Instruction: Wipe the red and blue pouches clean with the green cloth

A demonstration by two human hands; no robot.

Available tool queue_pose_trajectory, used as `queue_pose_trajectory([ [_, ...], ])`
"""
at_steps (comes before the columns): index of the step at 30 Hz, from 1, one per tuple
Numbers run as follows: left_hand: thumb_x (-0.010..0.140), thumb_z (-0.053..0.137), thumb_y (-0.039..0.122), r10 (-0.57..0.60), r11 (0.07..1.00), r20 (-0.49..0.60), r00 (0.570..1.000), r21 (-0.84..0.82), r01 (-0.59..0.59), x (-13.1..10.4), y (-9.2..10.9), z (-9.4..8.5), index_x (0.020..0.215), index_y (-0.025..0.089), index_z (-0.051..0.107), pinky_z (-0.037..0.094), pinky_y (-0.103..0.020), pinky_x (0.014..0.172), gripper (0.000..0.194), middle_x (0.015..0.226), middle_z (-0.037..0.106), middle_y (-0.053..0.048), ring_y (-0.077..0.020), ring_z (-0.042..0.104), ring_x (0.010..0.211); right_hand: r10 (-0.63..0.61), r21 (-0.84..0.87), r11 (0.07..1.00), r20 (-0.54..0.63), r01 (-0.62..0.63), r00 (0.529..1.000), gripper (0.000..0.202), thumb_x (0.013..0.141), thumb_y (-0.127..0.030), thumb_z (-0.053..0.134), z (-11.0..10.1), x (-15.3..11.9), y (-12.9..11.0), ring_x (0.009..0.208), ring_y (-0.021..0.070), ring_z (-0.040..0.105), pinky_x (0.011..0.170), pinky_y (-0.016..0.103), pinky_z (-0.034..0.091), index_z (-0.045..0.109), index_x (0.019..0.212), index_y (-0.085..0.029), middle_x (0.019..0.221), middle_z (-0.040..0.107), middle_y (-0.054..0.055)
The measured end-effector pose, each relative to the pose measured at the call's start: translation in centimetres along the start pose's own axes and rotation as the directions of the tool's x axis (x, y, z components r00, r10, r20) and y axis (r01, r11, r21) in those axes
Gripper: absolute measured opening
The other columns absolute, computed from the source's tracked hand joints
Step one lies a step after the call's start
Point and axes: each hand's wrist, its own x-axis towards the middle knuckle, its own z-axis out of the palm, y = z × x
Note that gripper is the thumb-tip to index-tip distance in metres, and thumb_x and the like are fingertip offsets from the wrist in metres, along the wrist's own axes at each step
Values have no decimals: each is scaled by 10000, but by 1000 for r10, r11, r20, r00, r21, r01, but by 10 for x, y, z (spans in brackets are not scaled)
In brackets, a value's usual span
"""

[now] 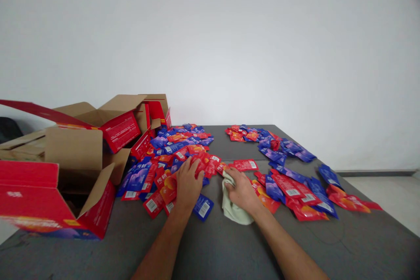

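My left hand (pixel 189 183) is at the near edge of a mixed heap of red and blue foil pouches. Its thumb and fingers curl round a red pouch (pixel 201 162), though part of the grip is hidden. In my right hand (pixel 242 190) a pale green cloth (pixel 234 212) is bunched up, its lower part draped on the table. Just beyond the right fingers lies a red pouch (pixel 245 165) with a barcode label. A blue pouch (pixel 203 208) rests flat between my forearms, close to the left wrist.
Open red cardboard boxes (pixel 33 192) crowd the left side, flaps sticking out. More pouches (pixel 305 197) spread along the right of the dark grey table (pixel 216 253), and another group (pixel 249 133) lies toward the back. A white wall (pixel 223 43) stands behind.
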Motion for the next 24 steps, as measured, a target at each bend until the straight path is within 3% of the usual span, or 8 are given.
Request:
queue_pose_trajectory([
  [5, 866, 536, 193, -46, 937, -16, 999, 345, 49, 0, -13, -4, 1160, 215, 700, 284, -546, 1131, 338, 1417, 536, -140, -352, 392, 1359, 94, -102, 991, 74, -86, 993, 437, 844, -247, 615, 5, -2, 12, 1162, 281, 625, 972, 408, 479, 598, 1274, -169, 1264, 654, 161],
  [9, 829, 487, 85, -50, 917, -96, 994, 389, 84, -2, -8, -8, 1112, 223, 719, 213, -613, 1128, 391, 1462, 486, -133, -391, 251, 1425, 167, -145, 979, 161, -144, 973, 384, 865, -313, 596, -4, -4, 1, 910, 257, 709, 768, 330, 501, 619, 1230, -196, 1025, 744, 126],
  [12, 843, 424, 55, -38, 972, -52, 998, 228, 49, -3, -3, -4, 1097, 184, 714, 215, -564, 1127, 407, 1392, 532, -162, -384, 343, 1363, 223, -152, 969, 214, -193, 951, 280, 848, -348, 611, -13, -4, -10, 836, 242, 712, 690, 295, 459, 670, 1087, -214, 913, 755, 95],
  [15, 859, 458, 97, -6, 998, 108, 994, 68, -1, -10, 1, 12, 943, 183, 732, 373, -424, 1012, 300, 996, 695, -145, -315, 587, 1055, 255, -101, 966, 269, -237, 929, 195, 847, -354, 594, -19, -2, -16, 802, 219, 703, 647, 272, 423, 678, 950, -211, 862, 749, 75],
  [17, 851, 494, 130, -34, 999, 160, 987, 40, 28, -18, 4, 26, 845, 195, 725, 418, -404, 909, 240, 849, 697, -137, -295, 628, 894, 282, -76, 959, 283, -272, 917, 180, 855, -350, 571, -20, -1, -17, 780, 208, 697, 632, 266, 411, 670, 918, -213, 846, 744, 66],
  [20, 812, 576, 179, -115, 985, 227, 967, -103, 141, -29, 8, 44, 892, 198, 718, 413, -399, 893, 164, 845, 702, -143, -302, 633, 885, 305, -74, 952, 262, -296, 916, 178, 861, -342, 556, -16, 0, -16, 789, 213, 694, 638, 270, 411, 662, 931, -217, 853, 742, 67],
  [24, 759, 633, 167, -137, 897, 291, 947, -369, 244, -36, 9, 55, 1088, 186, 689, 399, -390, 953, 335, 1002, 712, -162, -308, 623, 1011, 257, -49, 966, 256, -253, 932, 143, 846, -324, 579, -10, -2, -14, 822, 216, 694, 665, 267, 417, 655, 903, -218, 853, 741, 64],
])
